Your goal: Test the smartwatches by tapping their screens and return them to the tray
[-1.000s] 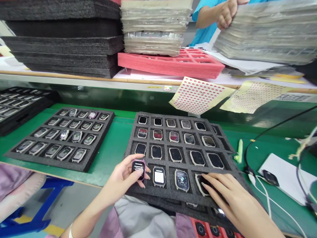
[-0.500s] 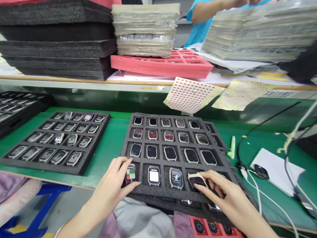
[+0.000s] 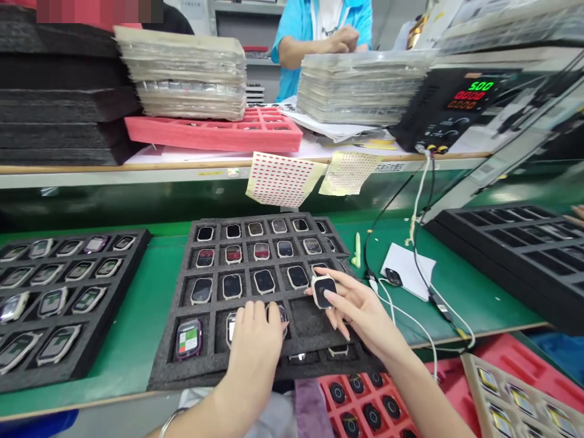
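A black foam tray (image 3: pixel 159 368) holds rows of smartwatch bodies without straps. My right hand (image 3: pixel 360 304) pinches a pale-framed smartwatch (image 3: pixel 325 292) between thumb and fingers, lifted above the tray's right side, its dark screen facing me. Bent over the front row is my left hand (image 3: pixel 255 340), its fingers closed around the edge of another smartwatch (image 3: pixel 281 314) that sits in its compartment. That hand partly covers a watch with a lit white screen (image 3: pixel 230 328). At the front left corner lies a purple-framed watch (image 3: pixel 188 339) with a coloured screen.
Another watch-filled foam tray (image 3: pixel 91 347) lies left; stacked black trays (image 3: pixel 524 267) stand right. Cables (image 3: pixel 410 316) and a white pad (image 3: pixel 413 267) lie on the green bench. Below my right arm is a red tray (image 3: pixel 360 401). A power supply (image 3: pixel 456 109) stands on the shelf; a person in blue works behind.
My left hand has left the purple-framed watch and moved right to a neighbouring one. The right-hand watch is now raised out of the tray. The view has swung right.
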A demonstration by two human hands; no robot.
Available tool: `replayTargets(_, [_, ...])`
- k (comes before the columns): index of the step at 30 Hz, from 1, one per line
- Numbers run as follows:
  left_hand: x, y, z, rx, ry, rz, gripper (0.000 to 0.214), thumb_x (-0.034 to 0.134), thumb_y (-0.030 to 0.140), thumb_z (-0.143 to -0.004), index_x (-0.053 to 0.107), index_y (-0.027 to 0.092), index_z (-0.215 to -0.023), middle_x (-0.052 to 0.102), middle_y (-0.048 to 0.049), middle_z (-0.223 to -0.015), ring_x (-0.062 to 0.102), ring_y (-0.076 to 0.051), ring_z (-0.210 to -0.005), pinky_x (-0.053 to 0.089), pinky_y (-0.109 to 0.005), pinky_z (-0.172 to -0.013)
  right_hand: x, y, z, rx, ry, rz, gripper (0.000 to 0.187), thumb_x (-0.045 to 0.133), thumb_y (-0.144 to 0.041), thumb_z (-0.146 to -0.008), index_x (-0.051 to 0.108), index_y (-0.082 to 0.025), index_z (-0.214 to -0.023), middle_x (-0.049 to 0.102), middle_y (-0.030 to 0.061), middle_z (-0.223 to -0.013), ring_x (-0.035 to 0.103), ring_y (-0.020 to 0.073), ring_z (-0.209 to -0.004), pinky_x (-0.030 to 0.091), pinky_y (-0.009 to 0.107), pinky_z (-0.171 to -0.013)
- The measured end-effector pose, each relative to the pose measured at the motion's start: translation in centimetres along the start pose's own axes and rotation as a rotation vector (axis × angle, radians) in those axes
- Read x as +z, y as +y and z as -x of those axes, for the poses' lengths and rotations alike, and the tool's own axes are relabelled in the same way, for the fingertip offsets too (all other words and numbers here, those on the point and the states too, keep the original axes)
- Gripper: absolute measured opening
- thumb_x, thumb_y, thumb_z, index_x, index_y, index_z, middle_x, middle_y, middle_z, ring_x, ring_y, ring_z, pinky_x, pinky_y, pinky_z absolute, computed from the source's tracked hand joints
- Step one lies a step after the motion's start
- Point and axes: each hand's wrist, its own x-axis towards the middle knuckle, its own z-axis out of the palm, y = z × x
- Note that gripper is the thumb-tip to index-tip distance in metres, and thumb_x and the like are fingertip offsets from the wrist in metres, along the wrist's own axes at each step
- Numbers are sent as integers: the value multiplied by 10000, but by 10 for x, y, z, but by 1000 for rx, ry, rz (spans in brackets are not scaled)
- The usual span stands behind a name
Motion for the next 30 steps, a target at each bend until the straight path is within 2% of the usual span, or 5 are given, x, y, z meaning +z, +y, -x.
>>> replayTargets(6, [-5,-17,10,-51,-7,519,185,539,271,-893,555,156,-1036,574,-73,-900,547,-257,-852,438,-389,-772,-23,3,0,-7,-2,-211,445,627,-303,-870,484,-210,-1281,629,79,-925,599,135,-610,489,209,-452])
replayTargets(13, [-11,1,3,-199,-18,1483,109,472,288,-930,536,203,-949,547,-52,-990,595,-193,-930,458,-327,-863,-15,9,2,22,-139,-290,300,669,-282,-842,556,-226,-1114,560,-11,-747,538,98,-515,465,218,-476])
replayTargets(17, [1,8,-2,-364,-139,1871,267,523,357,-905,481,196,-1112,606,-24,-833,632,-159,-704,513,-276,-656,-6,11,9,42,-165,-309,304,659,-302,-852,538,-223,-1120,563,-8,-755,539,95,-515,470,207,-473])
replayTargets(22, [6,10,-4,-439,-84,1785,500,659,354,-811,455,203,-1241,607,-12,-833,579,-131,-642,456,-203,-494,0,12,8,86,-255,-322,301,627,-325,-876,500,-228,-1130,632,57,-928,562,91,-498,447,169,-401])
replayTargets(30, [6,7,-2,-308,-135,1469,482,589,216,-832,424,216,-1285,564,-77,-1266,551,-247,-1121,444,-345,-924,5,11,2,68,-221,-305,374,638,-309,-864,508,-223,-1204,651,114,-1063,590,86,-481,468,168,-387])
